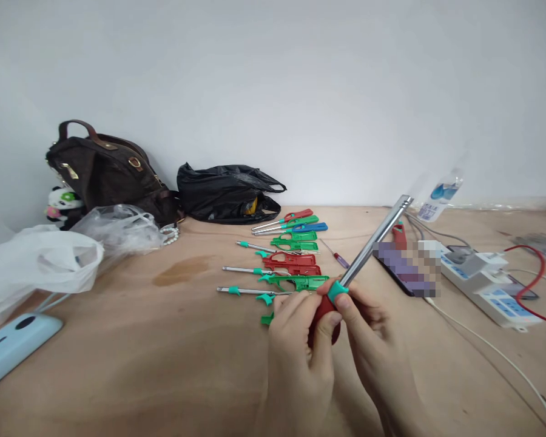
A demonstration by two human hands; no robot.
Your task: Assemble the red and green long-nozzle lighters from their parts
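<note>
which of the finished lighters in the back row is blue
The blue lighter, nearest of the three at the back to the hands; the red lighter and green lighter lie beyond it.

We see a lighter with a red body, a teal collar and a long silver metal tube. It is held above the table, tilted, its tube rising up and to the right. The red body is mostly hidden in our hands; the collar shows just above the fingers, and the tube's open tip is uppermost.
</note>
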